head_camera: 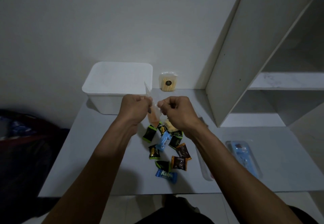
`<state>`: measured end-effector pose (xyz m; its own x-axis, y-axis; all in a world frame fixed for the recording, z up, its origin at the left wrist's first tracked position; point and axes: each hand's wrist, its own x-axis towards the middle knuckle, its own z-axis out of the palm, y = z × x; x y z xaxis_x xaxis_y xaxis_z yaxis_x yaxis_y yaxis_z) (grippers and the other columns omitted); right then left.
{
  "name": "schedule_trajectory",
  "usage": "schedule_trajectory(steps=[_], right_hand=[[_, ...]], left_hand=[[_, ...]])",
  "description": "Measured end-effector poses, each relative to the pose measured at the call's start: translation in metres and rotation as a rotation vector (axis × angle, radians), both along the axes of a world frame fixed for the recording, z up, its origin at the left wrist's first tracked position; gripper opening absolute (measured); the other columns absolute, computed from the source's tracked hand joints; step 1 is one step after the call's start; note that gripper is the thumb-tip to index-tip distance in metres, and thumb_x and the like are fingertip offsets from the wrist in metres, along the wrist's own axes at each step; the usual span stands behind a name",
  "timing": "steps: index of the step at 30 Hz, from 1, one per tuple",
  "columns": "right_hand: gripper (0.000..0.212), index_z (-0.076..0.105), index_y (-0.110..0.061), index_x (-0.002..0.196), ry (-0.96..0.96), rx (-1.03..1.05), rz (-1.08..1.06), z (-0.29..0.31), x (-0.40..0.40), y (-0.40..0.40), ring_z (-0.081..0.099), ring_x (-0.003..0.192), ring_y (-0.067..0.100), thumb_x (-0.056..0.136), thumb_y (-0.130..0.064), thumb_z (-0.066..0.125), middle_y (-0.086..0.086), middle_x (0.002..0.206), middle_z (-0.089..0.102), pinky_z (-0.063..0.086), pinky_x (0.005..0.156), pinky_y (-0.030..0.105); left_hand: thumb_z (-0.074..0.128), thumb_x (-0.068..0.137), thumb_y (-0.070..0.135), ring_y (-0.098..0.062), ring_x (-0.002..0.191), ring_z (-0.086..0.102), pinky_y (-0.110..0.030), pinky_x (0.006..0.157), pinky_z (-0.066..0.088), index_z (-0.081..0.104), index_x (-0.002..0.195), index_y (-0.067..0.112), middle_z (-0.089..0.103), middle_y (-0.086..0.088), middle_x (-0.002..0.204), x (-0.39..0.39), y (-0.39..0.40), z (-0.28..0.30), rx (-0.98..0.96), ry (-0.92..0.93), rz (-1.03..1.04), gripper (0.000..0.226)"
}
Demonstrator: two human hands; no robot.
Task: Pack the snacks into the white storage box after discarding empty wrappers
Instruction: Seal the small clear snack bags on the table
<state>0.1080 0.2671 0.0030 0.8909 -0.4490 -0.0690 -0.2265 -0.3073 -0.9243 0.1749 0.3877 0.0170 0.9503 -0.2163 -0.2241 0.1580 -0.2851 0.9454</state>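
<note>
1. My left hand (pixel 135 108) and right hand (pixel 175 109) sit at mid-frame, both curled into fists and pinching the same clear plastic packet (pixel 152 114) between them; its lower part shows orange, its top pokes up over the box
2. The white storage box (pixel 116 88) stands just above my hands in the frame, lid on, against the wall
3. Below my hands the small snacks (pixel 165 146) lie scattered on the pale grey table (pixel 98 162): green-and-black, brown and blue packs, one blue one (pixel 166 175) lowest
4. A clear tub of pale sticks (pixel 168 82) stands right of the box, at the wall
5. At the frame's right edge a blue item (pixel 242 155) lies in what may be clear packaging; the light is dim
6. A white shelf unit (pixel 273 57) fills the upper right; a bare wall (pixel 87 22) fills the upper left
</note>
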Motion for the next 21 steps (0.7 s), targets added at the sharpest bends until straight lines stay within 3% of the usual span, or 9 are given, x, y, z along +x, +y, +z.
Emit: schedule_trajectory(steps=[5, 8, 10, 12, 16, 21], right_hand=[[0.017, 0.07, -0.013, 0.087, 0.014, -0.171, 0.125, 0.017, -0.011, -0.015, 0.06, 0.071, 0.005, 0.096, -0.024, 0.061, -0.007, 0.077, 0.067, 0.052, 0.069, 0.028], [0.019, 0.07, -0.009, 0.089, 0.057, -0.285, 0.237, 0.038, -0.018, -0.032, 0.066, 0.078, 0.019, 0.096, -0.025, 0.061, 0.005, 0.083, 0.071, 0.056, 0.07, 0.031], [0.019, 0.07, -0.009, 0.088, 0.076, -0.336, 0.283, 0.05, -0.022, -0.043, 0.068, 0.084, 0.021, 0.095, -0.025, 0.062, 0.004, 0.085, 0.071, 0.058, 0.076, 0.035], [0.017, 0.071, -0.011, 0.088, 0.09, -0.372, 0.314, 0.06, -0.026, -0.052, 0.067, 0.084, 0.017, 0.095, -0.024, 0.063, 0.002, 0.085, 0.071, 0.056, 0.075, 0.03], [0.02, 0.07, -0.006, 0.091, 0.075, -0.323, 0.307, 0.071, -0.032, -0.066, 0.062, 0.075, 0.009, 0.095, -0.024, 0.061, 0.007, 0.086, 0.07, 0.05, 0.06, 0.013], [0.021, 0.073, -0.018, 0.1, -0.064, -0.07, 0.085, 0.04, -0.044, -0.08, 0.068, 0.088, 0.015, 0.089, -0.035, 0.067, 0.003, 0.097, 0.073, 0.058, 0.071, 0.031]], left_hand=[[0.065, 0.089, 0.018, 0.002, 0.051, 0.054, -0.023, 0.062, 0.042, 0.07, 0.075, 0.0, 0.066, -0.001, 0.063, 0.0, -0.003, -0.004, -0.046, -0.071, 0.009, 0.023], [0.062, 0.093, 0.034, -0.006, 0.085, 0.059, -0.016, 0.061, 0.041, 0.063, 0.11, 0.017, 0.064, 0.007, 0.093, 0.007, -0.001, -0.006, -0.082, -0.169, 0.044, 0.024], [0.06, 0.095, 0.035, -0.006, 0.091, 0.056, -0.012, 0.064, 0.042, 0.058, 0.121, 0.025, 0.059, 0.009, 0.107, 0.014, 0.001, -0.008, -0.078, -0.213, -0.068, 0.028], [0.062, 0.095, 0.031, -0.003, 0.089, 0.058, -0.013, 0.073, 0.044, 0.067, 0.111, 0.024, 0.066, 0.011, 0.105, 0.017, 0.002, -0.009, -0.143, -0.216, -0.184, 0.018], [0.068, 0.091, 0.023, 0.01, 0.073, 0.06, -0.008, 0.064, 0.045, 0.072, 0.086, 0.022, 0.07, 0.013, 0.083, 0.012, -0.006, -0.009, -0.277, -0.206, -0.153, 0.006], [0.073, 0.086, 0.025, 0.002, 0.08, 0.062, -0.023, 0.079, 0.046, 0.072, 0.077, 0.026, 0.07, 0.018, 0.076, 0.013, -0.018, -0.016, -0.397, -0.096, -0.037, 0.009]])
